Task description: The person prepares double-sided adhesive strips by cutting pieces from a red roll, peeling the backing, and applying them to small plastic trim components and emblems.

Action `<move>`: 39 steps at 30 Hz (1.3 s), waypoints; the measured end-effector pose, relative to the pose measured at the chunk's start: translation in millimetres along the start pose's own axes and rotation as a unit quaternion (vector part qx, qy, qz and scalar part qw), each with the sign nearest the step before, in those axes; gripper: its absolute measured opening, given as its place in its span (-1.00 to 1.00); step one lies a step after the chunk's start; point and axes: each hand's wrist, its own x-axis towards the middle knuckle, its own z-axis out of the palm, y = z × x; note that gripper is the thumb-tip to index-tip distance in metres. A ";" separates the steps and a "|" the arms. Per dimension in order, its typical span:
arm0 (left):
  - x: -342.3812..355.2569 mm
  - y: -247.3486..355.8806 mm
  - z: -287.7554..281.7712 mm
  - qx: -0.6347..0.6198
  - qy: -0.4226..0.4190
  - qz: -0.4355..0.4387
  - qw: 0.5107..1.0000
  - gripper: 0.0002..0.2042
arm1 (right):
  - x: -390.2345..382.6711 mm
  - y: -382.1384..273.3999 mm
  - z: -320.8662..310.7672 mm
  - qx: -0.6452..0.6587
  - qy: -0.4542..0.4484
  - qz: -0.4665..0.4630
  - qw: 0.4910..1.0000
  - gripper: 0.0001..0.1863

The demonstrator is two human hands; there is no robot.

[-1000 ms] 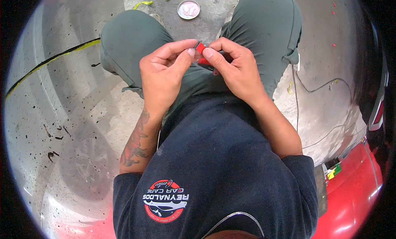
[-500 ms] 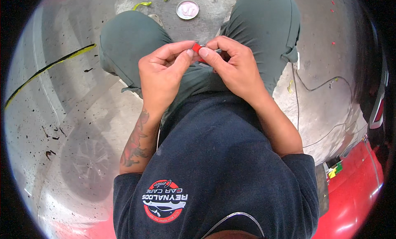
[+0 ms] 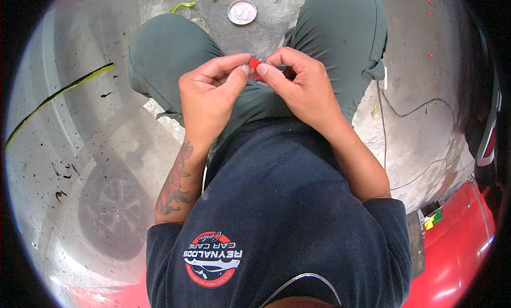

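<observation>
Both hands meet above my lap, working on a small red piece (image 3: pixel 255 63) that looks like a short flat strip with a dark edge. My left hand (image 3: pixel 210 92) is closed, pinching one end of it between thumb and forefinger. The other end sits in a pinch of my right hand (image 3: pixel 304 87), also closed. More red shows just below the fingertips, but its shape is mostly hidden behind my fingers.
Beyond my knees, a round dish (image 3: pixel 242 12) of pale pink paste stands on the concrete floor (image 3: pixel 261 39). Near it lies a yellow-green scrap (image 3: pixel 183 7). A thin dark cable (image 3: pixel 407 115) runs along the right, by red bodywork (image 3: pixel 452 255). A black-and-yellow strip (image 3: pixel 61 92) is at left.
The red piece has tilted slightly between my fingertips, while both hands stay nearly in place. At the left, the black-and-yellow strip appears a little lower and farther left.
</observation>
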 end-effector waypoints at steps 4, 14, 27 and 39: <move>0.9 -0.1 -0.8 0.018 -0.002 0.002 1.000 -0.83 | 0.3 0.5 2.0 -0.020 0.017 -0.016 1.000 -0.78; 0.1 -1.4 2.8 0.033 0.004 0.010 0.999 -0.84 | -1.2 -5.7 0.1 -0.113 0.042 -0.021 0.992 -0.78; 3.3 -5.1 1.2 0.044 -0.003 -0.006 0.999 -0.84 | -3.7 -8.2 -0.6 -0.154 0.052 -0.032 0.986 -0.79; 3.4 -3.9 5.3 0.040 -0.009 -0.009 0.999 -0.86 | -3.3 -4.4 -3.6 -0.147 0.044 -0.033 0.988 -0.78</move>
